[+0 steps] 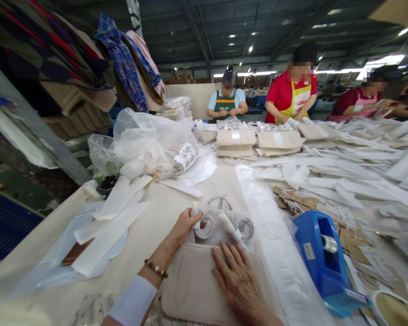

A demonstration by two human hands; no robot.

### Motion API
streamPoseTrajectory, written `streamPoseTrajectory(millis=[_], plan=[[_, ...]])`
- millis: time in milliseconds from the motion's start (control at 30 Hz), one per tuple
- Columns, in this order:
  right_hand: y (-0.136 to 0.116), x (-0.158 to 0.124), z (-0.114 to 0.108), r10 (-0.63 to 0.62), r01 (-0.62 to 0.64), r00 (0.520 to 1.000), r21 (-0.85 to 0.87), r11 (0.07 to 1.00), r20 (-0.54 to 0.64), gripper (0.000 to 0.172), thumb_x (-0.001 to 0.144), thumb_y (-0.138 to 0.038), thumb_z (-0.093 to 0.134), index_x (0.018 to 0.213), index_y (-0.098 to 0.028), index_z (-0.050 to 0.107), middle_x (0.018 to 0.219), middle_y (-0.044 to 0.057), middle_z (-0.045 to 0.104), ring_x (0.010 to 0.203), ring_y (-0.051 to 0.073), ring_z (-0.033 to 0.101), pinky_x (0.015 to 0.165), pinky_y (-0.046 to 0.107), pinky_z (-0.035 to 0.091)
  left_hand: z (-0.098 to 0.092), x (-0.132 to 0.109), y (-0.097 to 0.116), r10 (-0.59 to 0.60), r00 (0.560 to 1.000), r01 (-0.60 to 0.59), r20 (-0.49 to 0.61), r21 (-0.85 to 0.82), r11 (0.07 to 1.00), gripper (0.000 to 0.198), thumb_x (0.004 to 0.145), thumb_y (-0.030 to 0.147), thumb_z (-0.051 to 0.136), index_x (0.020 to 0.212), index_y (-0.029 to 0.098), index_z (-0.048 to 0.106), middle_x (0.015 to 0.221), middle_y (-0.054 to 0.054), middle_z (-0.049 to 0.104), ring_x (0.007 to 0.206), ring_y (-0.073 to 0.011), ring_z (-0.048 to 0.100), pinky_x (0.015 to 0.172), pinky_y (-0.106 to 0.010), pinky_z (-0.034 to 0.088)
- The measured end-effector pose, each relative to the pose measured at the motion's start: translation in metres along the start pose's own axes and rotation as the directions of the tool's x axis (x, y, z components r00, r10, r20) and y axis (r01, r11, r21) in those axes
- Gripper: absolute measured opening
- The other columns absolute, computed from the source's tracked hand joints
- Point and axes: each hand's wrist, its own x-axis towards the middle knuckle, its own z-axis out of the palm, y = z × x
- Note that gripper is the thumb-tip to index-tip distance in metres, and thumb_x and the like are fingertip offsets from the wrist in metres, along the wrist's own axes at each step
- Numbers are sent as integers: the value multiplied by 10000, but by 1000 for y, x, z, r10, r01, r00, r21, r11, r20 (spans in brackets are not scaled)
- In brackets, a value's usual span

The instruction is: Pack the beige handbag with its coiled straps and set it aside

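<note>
A beige handbag (190,285) lies flat on the table in front of me. My right hand (236,278) rests on its front panel, fingers stretched out and palm down. Along the bag's far edge sit two coiled straps, a left coil (204,226) and a right coil (245,227), both wound in whitish wrapping. Between them a white wrapped piece (229,226) sticks up at a slant. My left hand (183,226) pinches the white-wrapped strap beside the left coil; its fingertips partly hide what they grip.
A blue tape dispenser (313,258) stands to the right by brown paper tags (306,199). White foam strips (112,226) lie left, below a clear plastic bag heap (139,140). Stacked beige bags (236,142) and several co-workers (292,90) are across the table.
</note>
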Motion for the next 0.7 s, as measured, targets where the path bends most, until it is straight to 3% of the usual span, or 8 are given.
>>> streamPoseTrajectory(millis=[67,133,200,267,333,400,533,700], plan=[[0,1,0,3,-3,1000,-3,1000,6,404,923,-273,474,1315,-177,490,1293,137,550,1144,296,537,939,498,464,5,0,0,38,990,-23,-138,109,994,547,737,427,562,1116,35,515,1017,-205,636,987,-330,594,861,-515,475],[-1,1,0,8,-8,1000,4,1000,5,407,923,-273,472,1321,-185,482,1295,132,550,1148,290,535,943,491,465,13,-8,0,124,960,-70,-250,214,974,644,730,371,618,1240,27,429,1281,-268,488,1247,-386,400,1029,-597,299],[-2,0,1,29,-29,999,30,999,-13,396,927,-279,467,1315,-197,487,1289,122,557,1145,286,537,946,489,464,22,-23,-4,352,894,-216,-277,420,881,619,794,312,591,1312,50,375,1404,-253,373,1345,-363,271,1096,-578,199],[-2,-1,2,52,-49,998,77,996,-45,381,929,-276,457,1300,-198,499,1274,115,569,1139,285,541,947,493,465,33,-38,-14,644,756,-404,-121,688,603,478,874,237,490,1316,85,394,1371,-211,443,1326,-320,337,1085,-519,278],[0,-1,0,64,-54,996,142,988,-64,361,926,-226,430,1276,-198,516,1250,107,584,1133,274,545,957,488,463,43,-48,-28,769,630,-482,112,833,273,362,900,166,392,1246,96,473,1293,-189,527,1272,-309,423,1019,-477,385],[5,1,-2,103,-78,989,213,974,-110,360,909,-152,390,1234,-203,536,1218,102,596,1130,249,543,950,449,479,50,-52,-40,753,623,-469,212,871,143,318,888,131,363,1147,84,541,1265,-191,549,1245,-327,453,972,-469,435],[19,18,-1,378,-354,901,143,924,-212,388,898,-222,392,1269,-137,470,1283,209,494,1200,349,456,909,520,473,53,-49,-48,718,657,-444,229,887,124,306,880,134,378,1113,57,560,1288,-215,531,1256,-352,438,963,-490,444],[33,50,3,581,-581,814,9,814,-26,579,792,-329,580,1244,-3,424,1235,343,444,1094,454,481,835,558,461,51,-48,-43,700,680,-414,218,902,121,313,891,159,366,1114,72,567,1290,-188,541,1243,-330,459,957,-469,457]])
